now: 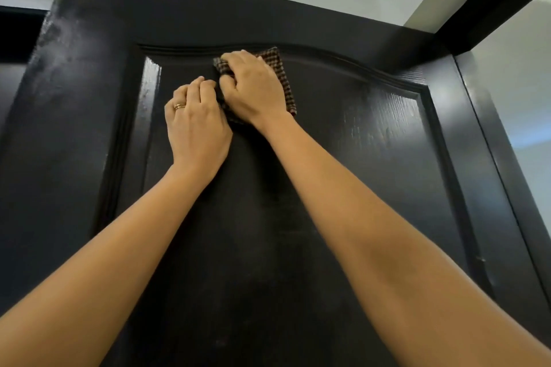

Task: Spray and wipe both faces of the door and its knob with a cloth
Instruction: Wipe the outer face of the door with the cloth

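A dark brown panelled door (343,158) fills the view, seen from below towards its top edge. A folded checked cloth (284,80) lies against the upper part of the raised panel, just under its arched moulding. My right hand (253,89) grips the cloth with curled fingers and holds it to the door. My left hand (196,119), with a ring on one finger, sits beside it with fingers curled at the cloth's lower left edge. The knob and any spray bottle are out of view.
The dark door frame (501,0) runs overhead at the upper right, and its jamb (507,173) stands close along the door's right edge. Pale ceiling and wall show above and to the right. A hazy smear marks the door's upper left stile (65,48).
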